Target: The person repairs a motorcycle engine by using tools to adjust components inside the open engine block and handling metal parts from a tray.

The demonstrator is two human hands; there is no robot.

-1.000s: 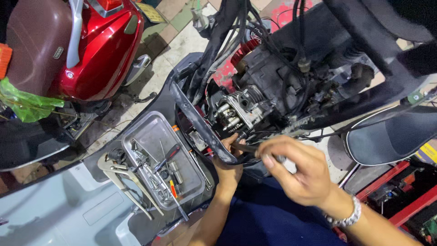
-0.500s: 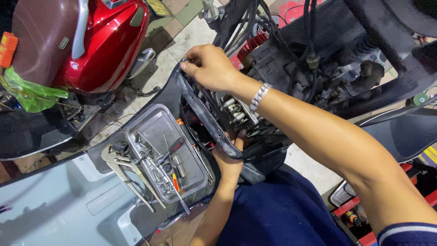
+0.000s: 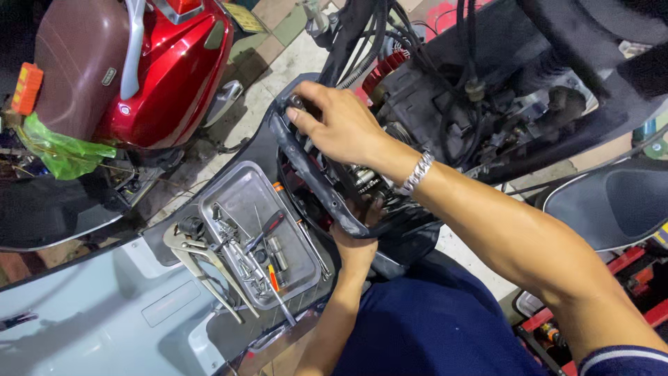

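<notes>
The right hand (image 3: 341, 125) has swung from the near wiring up to the far rim of the black scooter panel (image 3: 309, 177), fingers curled on its edge. At left stands a red scooter (image 3: 167, 69); locking pliers (image 3: 198, 261) lie beside a metal tray (image 3: 243, 198) of tools on the grey footboard (image 3: 90, 327). The left hand (image 3: 355, 230), mostly hidden, reaches under the panel; its grip cannot be told. The panel seems under adjustment, needing steady support. Tiled workshop floor (image 3: 278, 42) lies beyond.

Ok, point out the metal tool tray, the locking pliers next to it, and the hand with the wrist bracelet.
metal tool tray (image 3: 245, 189): head view, on a bare part of its floor near the top rim.
locking pliers (image 3: 182, 245): head view, on the head near the jaw pivot.
right hand (image 3: 341, 125): head view, on the back of the hand.
</notes>
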